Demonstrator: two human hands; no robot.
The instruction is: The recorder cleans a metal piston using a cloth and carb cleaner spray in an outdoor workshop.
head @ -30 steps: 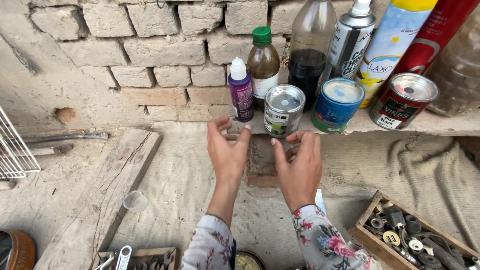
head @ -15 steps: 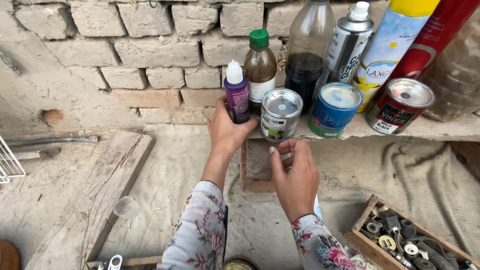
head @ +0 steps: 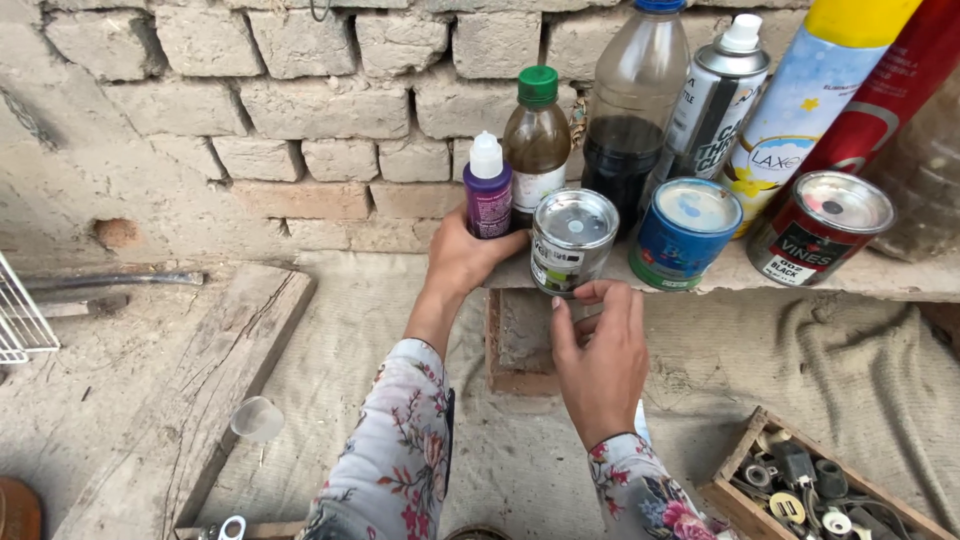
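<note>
There, the purple bottle (head: 488,198) on the shelf (head: 880,275) was gripped at its base by the left hand (head: 462,258); the right hand (head: 600,345), loosely curled and empty, was held just below the silver tin (head: 571,242).

A glossy purple plastic bottle (head: 488,198) with a smooth white cap is seen at frame centre. Shiny metal is shown by the small silver tin (head: 571,241) and blue tin (head: 685,233). Rough, matt brick wall (head: 300,110) fills the top; a weathered wooden plank (head: 210,390) and coarse cloth (head: 850,350) lie below.
</note>
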